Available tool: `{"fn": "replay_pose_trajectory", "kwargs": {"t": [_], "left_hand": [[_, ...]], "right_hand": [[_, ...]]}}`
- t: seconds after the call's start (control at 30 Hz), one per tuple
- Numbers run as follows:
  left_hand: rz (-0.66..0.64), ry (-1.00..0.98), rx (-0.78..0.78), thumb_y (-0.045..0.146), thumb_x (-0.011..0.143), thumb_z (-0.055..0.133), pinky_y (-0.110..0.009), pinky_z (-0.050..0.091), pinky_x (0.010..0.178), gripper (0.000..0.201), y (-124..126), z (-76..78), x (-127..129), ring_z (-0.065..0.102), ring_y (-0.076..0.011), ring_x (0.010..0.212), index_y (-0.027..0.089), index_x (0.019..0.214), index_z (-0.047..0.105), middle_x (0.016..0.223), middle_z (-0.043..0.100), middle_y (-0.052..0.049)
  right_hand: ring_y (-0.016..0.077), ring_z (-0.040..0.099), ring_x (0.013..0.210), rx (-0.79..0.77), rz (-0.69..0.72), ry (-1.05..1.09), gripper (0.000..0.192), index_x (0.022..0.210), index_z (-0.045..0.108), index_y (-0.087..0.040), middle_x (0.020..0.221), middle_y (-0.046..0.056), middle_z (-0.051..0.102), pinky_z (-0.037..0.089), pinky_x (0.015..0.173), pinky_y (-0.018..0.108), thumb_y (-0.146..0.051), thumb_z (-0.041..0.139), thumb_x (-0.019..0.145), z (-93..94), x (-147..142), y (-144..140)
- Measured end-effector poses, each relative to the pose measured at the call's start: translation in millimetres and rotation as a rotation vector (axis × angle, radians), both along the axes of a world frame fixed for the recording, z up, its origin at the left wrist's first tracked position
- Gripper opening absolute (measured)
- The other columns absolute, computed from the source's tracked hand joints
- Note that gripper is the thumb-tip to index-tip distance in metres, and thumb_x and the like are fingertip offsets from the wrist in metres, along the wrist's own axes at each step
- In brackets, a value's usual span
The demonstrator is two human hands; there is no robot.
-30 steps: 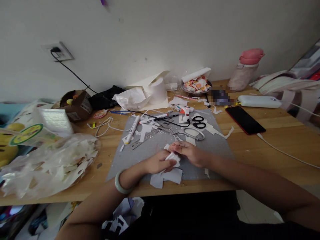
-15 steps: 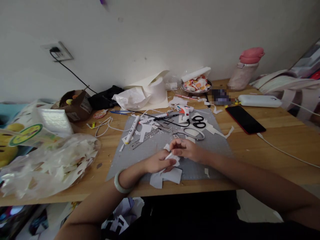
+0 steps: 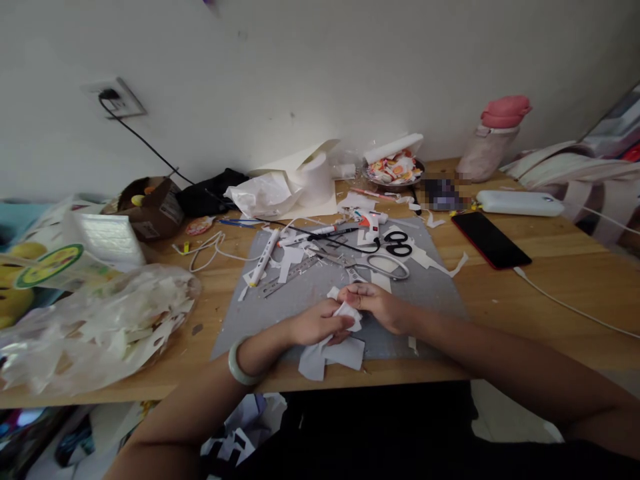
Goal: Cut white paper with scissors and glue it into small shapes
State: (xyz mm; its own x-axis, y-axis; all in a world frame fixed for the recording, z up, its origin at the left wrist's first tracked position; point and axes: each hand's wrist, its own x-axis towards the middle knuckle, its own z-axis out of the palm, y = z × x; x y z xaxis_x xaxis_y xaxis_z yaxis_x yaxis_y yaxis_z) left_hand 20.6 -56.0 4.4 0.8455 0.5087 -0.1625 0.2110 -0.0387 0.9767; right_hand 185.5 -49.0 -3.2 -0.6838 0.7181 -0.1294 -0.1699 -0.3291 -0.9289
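Near the front of the grey cutting mat (image 3: 240, 333), my left hand (image 3: 320, 323) grips a small piece of white paper (image 3: 351, 315) between thumb and fingers. My right hand (image 3: 373, 301) meets it from the right, its fingertips pinched on the paper's upper edge. Below both hands lies a larger cut white sheet (image 3: 345, 355), partly over the table edge side of the mat. Just beyond my right hand are silver-handled scissors (image 3: 390, 268) and black-handled scissors (image 3: 399, 244). My fingers hide part of the held paper.
A metal ruler (image 3: 290, 277), a white pen-shaped tool (image 3: 265, 258) and a white glue gun (image 3: 373, 227) lie on the mat. Left is a plastic bag of paper scraps (image 3: 110, 327). On the right are a phone (image 3: 491, 240) with a cable and a pink-lidded bottle (image 3: 493, 140).
My right hand's fingers have closed in on the paper's upper edge, and more of the paper's face now shows between the hands. My left hand has stayed almost in place.
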Motion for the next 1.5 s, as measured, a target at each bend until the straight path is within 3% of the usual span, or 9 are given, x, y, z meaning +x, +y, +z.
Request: {"fn": "replay_pose_trajectory", "kwargs": {"t": [0.17,0.4,0.53,0.67,0.8,1.03,1.33,1.5], "left_hand": [[0.005,0.008,0.047,0.043,0.087,0.038,-0.022,0.031,0.046,0.045,1.0,-0.8,-3.0,0.036,-0.0070,0.041,0.016,0.051,0.042,0.044,0.041,0.002],[0.013,0.018,0.019,0.050,0.086,0.039,-0.022,0.031,0.044,0.049,2.3,-2.8,-5.2,0.037,-0.0070,0.042,0.016,0.051,0.043,0.044,0.042,0.002],[0.048,0.005,0.002,0.053,0.085,0.041,-0.021,0.029,0.043,0.051,0.4,-3.0,-5.5,0.036,-0.0066,0.041,0.015,0.051,0.043,0.043,0.041,0.003],[0.151,-0.085,-0.173,0.052,0.079,0.049,-0.021,0.026,0.040,0.044,-2.3,-3.8,-4.1,0.033,-0.0059,0.039,0.016,0.054,0.041,0.044,0.038,0.005],[0.229,-0.235,-0.320,0.052,0.074,0.054,-0.021,0.023,0.040,0.040,-1.5,-8.5,-3.4,0.030,-0.0053,0.039,0.018,0.060,0.038,0.048,0.033,0.007],[0.103,-0.313,-0.382,0.054,0.079,0.049,-0.022,0.022,0.040,0.039,0.6,-11.8,-1.9,0.028,-0.0059,0.043,0.017,0.067,0.040,0.052,0.033,0.006],[0.122,-0.228,-0.451,0.051,0.077,0.054,-0.022,0.024,0.041,0.039,-0.6,-2.1,-2.5,0.036,-0.0065,0.041,0.012,0.072,0.052,0.050,0.047,0.002],[0.093,-0.204,-0.442,0.049,0.078,0.055,-0.022,0.025,0.041,0.039,0.7,2.1,-3.3,0.039,-0.0070,0.043,0.012,0.067,0.051,0.051,0.049,0.001]], "right_hand": [[0.0084,0.034,0.054,-0.037,-0.005,0.016,0.041,0.061,0.050,-0.016,0.056,-0.004,0.042,0.025,0.053,0.024,-0.053,0.066,0.068,4.7,2.9,1.0],[0.0084,0.039,0.055,-0.087,-0.083,0.168,0.036,0.060,0.048,-0.016,0.061,-0.003,0.045,0.030,0.053,0.025,-0.047,0.062,0.074,4.5,7.5,8.5],[0.0086,0.042,0.055,0.022,-0.177,0.092,0.035,0.061,0.051,-0.016,0.059,-0.003,0.047,0.031,0.055,0.024,-0.045,0.066,0.072,5.6,16.5,19.4],[0.0078,0.042,0.057,0.140,-0.115,0.003,0.039,0.070,0.057,-0.015,0.062,-0.004,0.049,0.032,0.056,0.023,-0.050,0.073,0.064,8.7,19.6,21.1],[0.0076,0.045,0.061,0.141,-0.059,-0.006,0.044,0.078,0.058,-0.016,0.068,-0.004,0.052,0.035,0.058,0.022,-0.052,0.076,0.059,10.3,16.6,16.8],[0.0075,0.047,0.063,0.142,-0.015,-0.004,0.043,0.080,0.057,-0.016,0.070,-0.004,0.053,0.036,0.060,0.022,-0.047,0.078,0.057,4.6,13.9,16.6],[0.0069,0.044,0.059,0.147,0.079,0.001,0.036,0.074,0.055,-0.016,0.066,-0.005,0.049,0.033,0.056,0.022,-0.037,0.080,0.057,3.4,15.5,18.4],[0.0089,0.045,0.062,0.310,0.112,-0.052,0.033,0.071,0.056,-0.016,0.067,-0.003,0.050,0.034,0.058,0.023,-0.042,0.075,0.063,4.8,17.8,20.1]]}}
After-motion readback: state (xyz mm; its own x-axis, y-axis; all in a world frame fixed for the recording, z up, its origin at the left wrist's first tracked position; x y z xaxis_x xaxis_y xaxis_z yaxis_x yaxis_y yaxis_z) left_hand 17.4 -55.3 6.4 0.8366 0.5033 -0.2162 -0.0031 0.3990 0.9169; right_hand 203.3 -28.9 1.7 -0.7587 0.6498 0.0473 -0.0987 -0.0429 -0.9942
